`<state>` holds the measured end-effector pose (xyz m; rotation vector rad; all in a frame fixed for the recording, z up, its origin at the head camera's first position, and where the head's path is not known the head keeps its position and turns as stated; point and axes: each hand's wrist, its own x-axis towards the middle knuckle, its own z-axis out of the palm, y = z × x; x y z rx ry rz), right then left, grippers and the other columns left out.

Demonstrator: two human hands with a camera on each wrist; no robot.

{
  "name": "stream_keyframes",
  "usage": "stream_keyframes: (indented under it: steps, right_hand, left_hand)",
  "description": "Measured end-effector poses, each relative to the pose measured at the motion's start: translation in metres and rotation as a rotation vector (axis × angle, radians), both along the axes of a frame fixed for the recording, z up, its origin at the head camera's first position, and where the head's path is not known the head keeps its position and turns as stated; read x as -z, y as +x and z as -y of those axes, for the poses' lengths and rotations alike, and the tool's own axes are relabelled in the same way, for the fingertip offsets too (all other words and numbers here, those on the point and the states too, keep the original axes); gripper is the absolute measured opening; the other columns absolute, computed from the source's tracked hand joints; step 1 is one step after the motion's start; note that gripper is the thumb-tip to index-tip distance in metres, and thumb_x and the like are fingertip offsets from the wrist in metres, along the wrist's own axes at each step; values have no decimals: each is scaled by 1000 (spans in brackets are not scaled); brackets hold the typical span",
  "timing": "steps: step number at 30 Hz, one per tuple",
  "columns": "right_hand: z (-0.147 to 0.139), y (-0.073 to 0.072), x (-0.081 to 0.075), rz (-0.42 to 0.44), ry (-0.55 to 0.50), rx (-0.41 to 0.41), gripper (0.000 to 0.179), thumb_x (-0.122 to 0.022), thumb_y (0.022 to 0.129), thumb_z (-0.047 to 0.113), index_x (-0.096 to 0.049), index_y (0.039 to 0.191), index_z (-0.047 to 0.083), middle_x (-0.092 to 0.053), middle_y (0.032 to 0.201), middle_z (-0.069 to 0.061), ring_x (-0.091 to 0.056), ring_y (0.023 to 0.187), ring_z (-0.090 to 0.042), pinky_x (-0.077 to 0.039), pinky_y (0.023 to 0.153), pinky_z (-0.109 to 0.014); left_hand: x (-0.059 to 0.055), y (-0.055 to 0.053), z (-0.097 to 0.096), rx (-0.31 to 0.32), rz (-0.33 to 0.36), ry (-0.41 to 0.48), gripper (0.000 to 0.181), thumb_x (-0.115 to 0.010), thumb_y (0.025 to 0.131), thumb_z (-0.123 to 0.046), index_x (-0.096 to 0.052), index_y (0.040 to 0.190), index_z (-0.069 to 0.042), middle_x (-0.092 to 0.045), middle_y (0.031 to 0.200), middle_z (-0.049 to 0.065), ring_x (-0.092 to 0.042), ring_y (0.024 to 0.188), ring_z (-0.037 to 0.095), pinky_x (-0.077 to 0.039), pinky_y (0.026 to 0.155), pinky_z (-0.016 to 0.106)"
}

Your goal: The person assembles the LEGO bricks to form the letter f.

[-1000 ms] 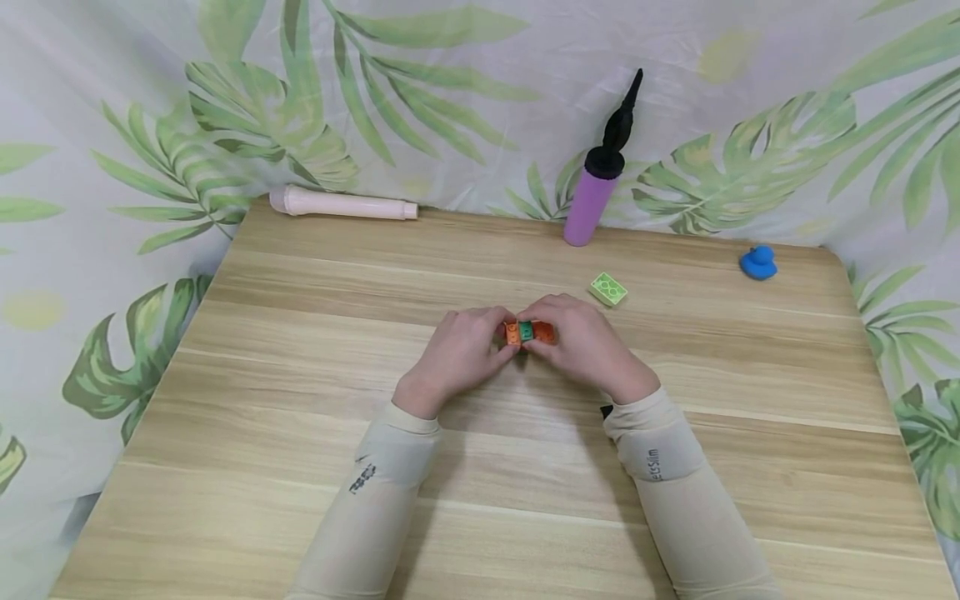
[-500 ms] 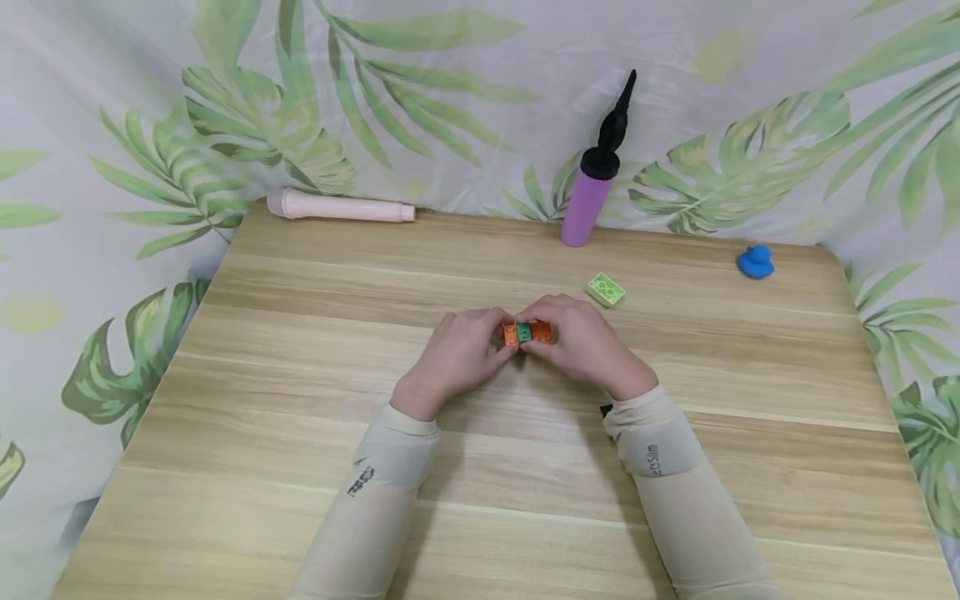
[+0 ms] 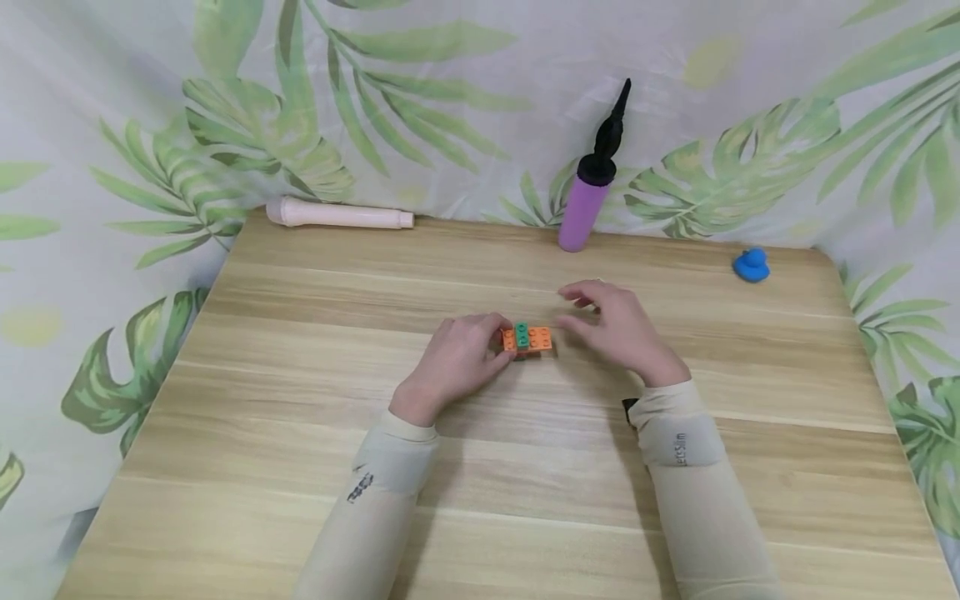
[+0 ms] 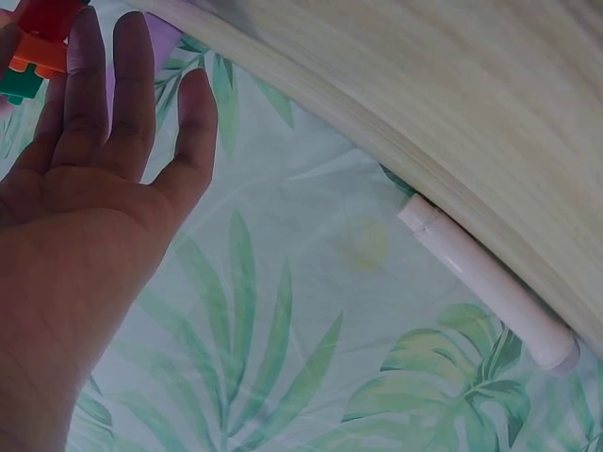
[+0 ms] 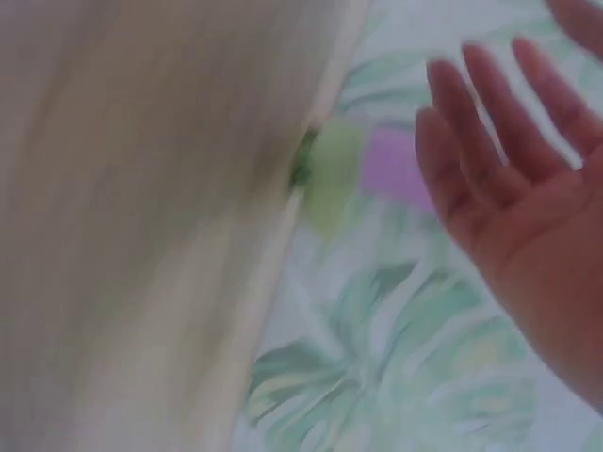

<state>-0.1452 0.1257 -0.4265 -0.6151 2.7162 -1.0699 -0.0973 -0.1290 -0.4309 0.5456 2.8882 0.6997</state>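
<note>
My left hand (image 3: 459,358) pinches a small stack of toy building bricks by its left end, above the middle of the table. An orange brick (image 3: 540,338) in the stack carries a narrow green brick (image 3: 522,335) across its top. Beneath the orange one, a red brick (image 4: 42,17) shows in the left wrist view. Apart from the stack, to its right, my right hand (image 3: 618,329) holds nothing, its fingers extended. That hand covers nearly all of a light green brick in the head view; the brick (image 5: 334,179) appears blurred in the right wrist view.
A pink toy microphone (image 3: 341,214) lies along the back left edge of the wooden table (image 3: 300,400). Against the patterned cloth at the back leans a purple hand pump (image 3: 585,208) with a black top. A blue rubber duck (image 3: 752,265) sits at the back right.
My right hand has let go of the bricks and moved right, over the light green brick. My left hand keeps its grip; the stack's studded top now shows more fully.
</note>
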Motion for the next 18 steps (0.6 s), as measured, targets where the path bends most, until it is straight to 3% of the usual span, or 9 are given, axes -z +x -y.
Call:
stream_keyframes:
  steps: [6, 11, 18]
  right_hand:
    - [-25, -10, 6, -47, 84, 160, 55, -76, 99, 25, -58, 146, 4, -56, 147, -24, -56, 134, -45, -42, 114, -61]
    - [-34, -12, 7, -25, 146, 188, 58, -75, 99, 24, -54, 150, 4, -51, 151, -26, -48, 142, -47, -35, 120, -62]
    - [-35, -14, 9, -8, 175, 191, 54, -72, 101, 22, -55, 149, 4, -54, 149, -27, -50, 140, -48, -37, 117, -63]
  left_hand:
    - [1, 0, -2, 1, -7, -6, 36, -77, 98, -30, -72, 127, -9, -77, 110, 3, -71, 93, 19, -56, 92, 46]
    - [1, 1, -2, -2, -5, -1, 36, -77, 98, -30, -72, 127, -9, -77, 109, 3, -70, 92, 18, -56, 92, 45]
    - [2, 1, -2, -5, 0, -4, 36, -76, 99, -31, -72, 128, -10, -77, 110, 3, -71, 93, 18, -55, 93, 47]
